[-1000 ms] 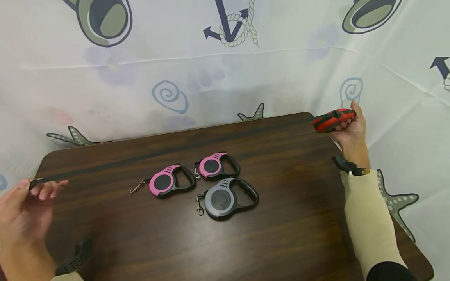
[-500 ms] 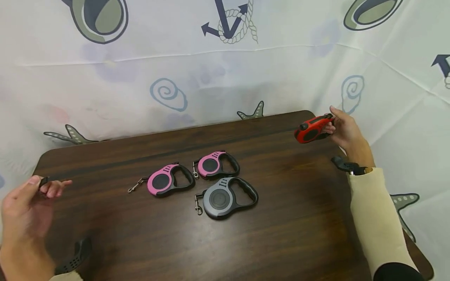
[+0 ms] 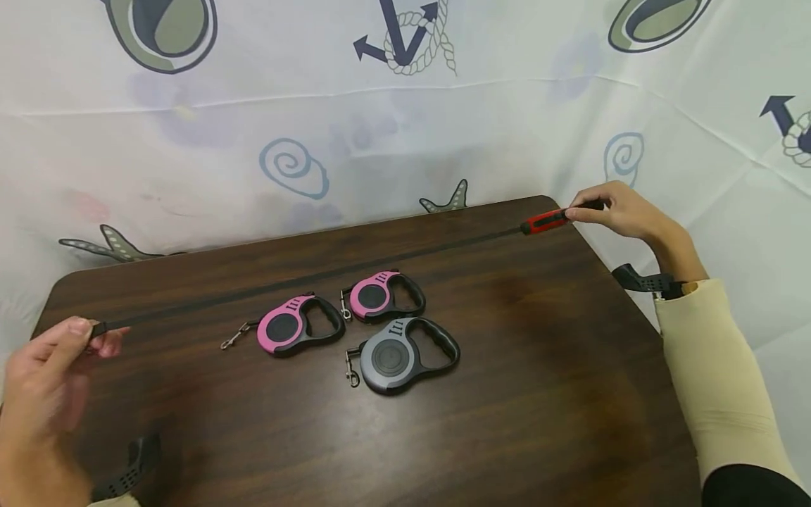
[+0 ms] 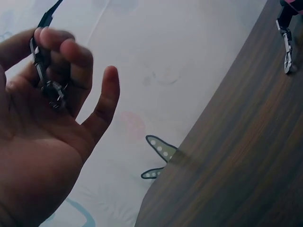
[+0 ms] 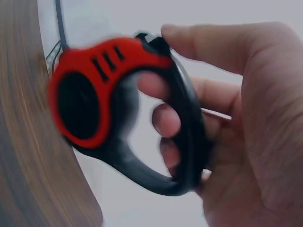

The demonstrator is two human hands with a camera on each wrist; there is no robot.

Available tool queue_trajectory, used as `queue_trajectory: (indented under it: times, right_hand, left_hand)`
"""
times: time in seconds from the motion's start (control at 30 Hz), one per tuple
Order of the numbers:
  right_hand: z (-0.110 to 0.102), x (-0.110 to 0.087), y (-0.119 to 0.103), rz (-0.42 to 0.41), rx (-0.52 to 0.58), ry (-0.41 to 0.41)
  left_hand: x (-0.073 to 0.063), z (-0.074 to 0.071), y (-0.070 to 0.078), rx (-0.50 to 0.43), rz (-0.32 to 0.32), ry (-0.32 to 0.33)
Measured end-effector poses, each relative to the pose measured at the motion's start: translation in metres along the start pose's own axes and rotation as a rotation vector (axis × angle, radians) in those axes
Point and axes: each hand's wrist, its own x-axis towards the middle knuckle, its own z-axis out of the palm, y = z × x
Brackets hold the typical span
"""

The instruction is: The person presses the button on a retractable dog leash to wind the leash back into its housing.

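Note:
My right hand (image 3: 624,210) grips the black handle of a red retractable dog leash (image 5: 87,97) at the table's far right corner, fingers curled through the loop. From its case a dark strap (image 3: 329,273) runs taut across to the left side. There my left hand (image 3: 47,387) pinches the strap's end between thumb and fingers. In the left wrist view the metal clip (image 4: 47,85) hangs against those fingers, the little finger sticking out. Between the hands lie two pink leashes (image 3: 280,328) and a grey leash (image 3: 388,355), flat on the table.
The dark wooden table (image 3: 507,394) has rounded corners. A white printed cloth (image 3: 380,105) hangs behind it and along the right. The left pink leash has its metal clip (image 3: 234,338) stretched out toward the left.
The right hand has turned the red leash edge-on, knuckles now up, after bringing it inward and back out to the right. The left hand keeps its pinch, shifting slightly.

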Motion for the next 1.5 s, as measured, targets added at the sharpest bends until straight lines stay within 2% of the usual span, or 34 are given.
queue_trajectory:
  times: [0.1, 0.23, 0.37, 0.5, 0.57, 0.63, 0.73, 0.8, 0.83, 0.87, 0.93, 0.97, 1.03, 1.07, 1.13, 1.17, 1.23, 1.33, 1.4, 1.5]
  right_hand:
    - [-0.002, 0.003, -0.002, 0.024, -0.105, 0.094]
    - [0.0, 0.004, 0.001, 0.012, -0.166, 0.201]
    - [0.004, 0.005, 0.004, -0.032, -0.14, 0.28]
    - [0.007, 0.006, 0.006, -0.076, -0.118, 0.335]
    - [0.008, 0.01, 0.007, -0.082, -0.117, 0.344]
    - [0.009, 0.014, 0.008, -0.039, -0.085, 0.331]
    - [0.012, 0.024, 0.013, 0.08, 0.037, 0.253]
    - [0.018, 0.033, 0.02, 0.167, 0.2, 0.179]
    - [0.022, 0.038, 0.025, 0.209, 0.307, 0.144]
    - [0.027, 0.043, 0.03, 0.248, 0.422, 0.106]
    - [0.039, 0.053, 0.043, 0.316, 0.659, 0.041]
    - [0.045, 0.058, 0.048, 0.347, 0.774, 0.014]
    - [0.056, 0.066, 0.058, 0.392, 0.938, -0.028]
    - [0.062, 0.07, 0.063, 0.405, 0.995, -0.039]
    - [0.072, 0.079, 0.068, 0.404, 1.031, -0.029]
    - [0.076, 0.082, 0.069, 0.403, 1.005, -0.008]
    - [0.083, 0.086, 0.073, 0.398, 0.867, 0.042]
    - [0.092, 0.087, 0.075, 0.421, 0.533, 0.094]
    - [0.097, 0.086, 0.078, 0.447, 0.35, 0.107]
    - [0.109, 0.086, 0.079, 0.489, 0.236, 0.132]
  left_hand:
    - [0.001, 0.008, 0.001, 0.176, -0.045, -0.034]
    - [0.005, 0.019, 0.0, 0.352, -0.093, -0.028]
    - [0.007, 0.024, 0.0, 0.385, -0.103, -0.014]
    - [0.005, 0.023, -0.003, 0.349, -0.089, -0.017]
    - [0.0, 0.023, -0.002, 0.332, -0.079, -0.008]
    - [-0.003, 0.023, -0.001, 0.323, -0.075, 0.001]
    - [-0.005, 0.024, 0.0, 0.341, -0.075, 0.045]
    - [-0.005, 0.023, 0.002, 0.393, -0.103, 0.124]
    - [-0.004, 0.021, 0.004, 0.445, -0.14, 0.169]
    - [-0.003, 0.019, 0.006, 0.555, -0.194, 0.216]
    - [-0.002, 0.014, 0.008, 0.807, -0.357, 0.277]
    - [-0.001, 0.01, 0.008, 0.944, -0.451, 0.28]
    - [0.006, 0.001, 0.006, 1.162, -0.622, 0.218]
    - [0.012, -0.004, 0.002, 1.243, -0.677, 0.176]
    - [0.028, -0.017, -0.007, 1.303, -0.733, 0.119]
    - [0.038, -0.024, -0.013, 1.326, -0.745, 0.1]
    - [0.058, -0.036, -0.026, 1.381, -0.762, 0.063]
    - [0.079, -0.051, -0.045, 1.446, -0.781, 0.034]
    - [0.085, -0.059, -0.058, 1.472, -0.792, 0.021]
    - [0.089, -0.068, -0.071, 1.524, -0.777, 0.029]
